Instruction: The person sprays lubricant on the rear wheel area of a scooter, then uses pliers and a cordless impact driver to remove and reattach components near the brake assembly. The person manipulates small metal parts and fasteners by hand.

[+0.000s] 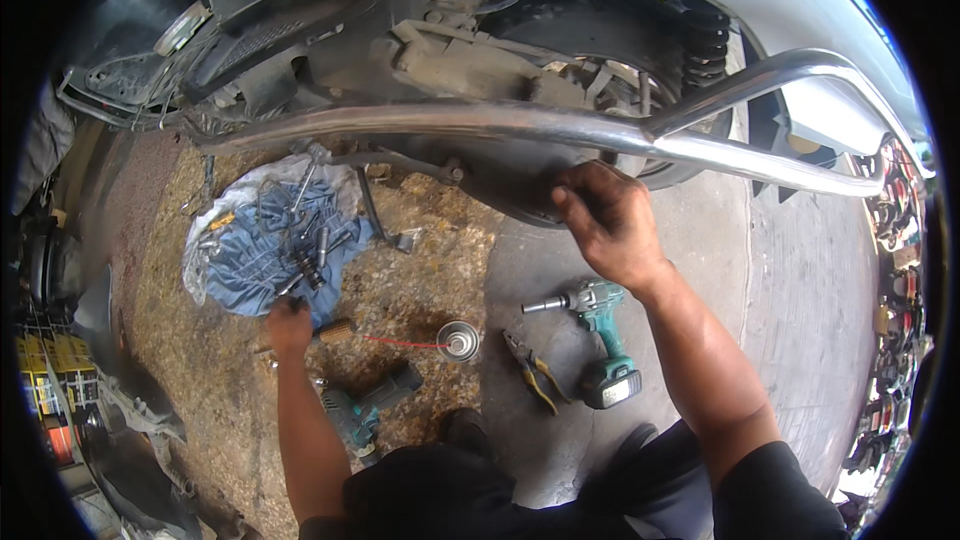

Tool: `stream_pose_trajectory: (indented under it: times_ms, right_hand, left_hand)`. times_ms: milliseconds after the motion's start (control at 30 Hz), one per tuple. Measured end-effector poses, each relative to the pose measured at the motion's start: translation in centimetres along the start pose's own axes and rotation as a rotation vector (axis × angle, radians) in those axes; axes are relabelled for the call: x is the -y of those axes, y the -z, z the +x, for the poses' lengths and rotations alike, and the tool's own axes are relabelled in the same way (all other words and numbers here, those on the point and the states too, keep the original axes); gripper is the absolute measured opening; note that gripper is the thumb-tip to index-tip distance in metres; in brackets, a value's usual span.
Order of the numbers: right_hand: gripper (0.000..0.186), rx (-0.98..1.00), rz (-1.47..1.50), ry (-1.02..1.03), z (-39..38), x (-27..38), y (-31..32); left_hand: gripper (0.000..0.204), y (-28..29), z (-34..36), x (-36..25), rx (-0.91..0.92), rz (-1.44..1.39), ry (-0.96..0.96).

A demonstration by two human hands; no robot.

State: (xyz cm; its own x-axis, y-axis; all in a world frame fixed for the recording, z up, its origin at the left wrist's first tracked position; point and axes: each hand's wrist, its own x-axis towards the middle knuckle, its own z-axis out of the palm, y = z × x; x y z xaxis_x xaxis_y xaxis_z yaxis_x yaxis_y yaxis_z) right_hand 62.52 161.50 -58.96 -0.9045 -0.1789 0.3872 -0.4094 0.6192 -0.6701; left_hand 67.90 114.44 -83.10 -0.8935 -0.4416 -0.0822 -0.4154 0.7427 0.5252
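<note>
Chrome guard rail (560, 125) is running across the scooter's underside; the right hand (608, 220) is bracing just below it, fingers curled against the dark wheel area. The left hand (289, 325) is reaching down to the blue cloth (262, 255) holding sockets within reach on the floor, fingers closed at its edge; their contents cannot be told.

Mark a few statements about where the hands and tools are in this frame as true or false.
1. The left hand is at the edge of the blue cloth strewn with tools. True.
2. The right hand holds the teal impact wrench. False: the wrench lies on the ground; the hand is up at the dark wheel part under the chrome guard bar.
3. Pliers lie beside the impact wrench. True.
4. The spray can sits on the cloth. False: it is on the ground.
</note>
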Motion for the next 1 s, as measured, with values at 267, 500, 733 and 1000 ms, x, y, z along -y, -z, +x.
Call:
stream_pose_trajectory:
  times_ms: [267,500,733,1000]
  right_hand:
    - [0.011,-0.084,0.06,-0.133,-1.7,-1.9,0.6]
    - [0.02,-0.385,0.037,-0.375,-0.6,-7.8,4.1]
    - [0.046,-0.482,0.25,-0.577,2.9,-13.3,5.6]
    - [0.034,-0.547,0.821,-0.569,3.8,-12.0,5.4]
  left_hand:
    - [0.03,-2.0,-1.0,-1.6,0.051,0.38,0.186]
    - [0.028,1.2,-1.9,-5.5,-0.118,0.254,0.051]
    - [0.024,8.3,-4.3,-26.0,-0.302,-0.232,-0.683]
    - [0.033,6.1,-3.4,-43.6,-0.306,0.391,-1.338]
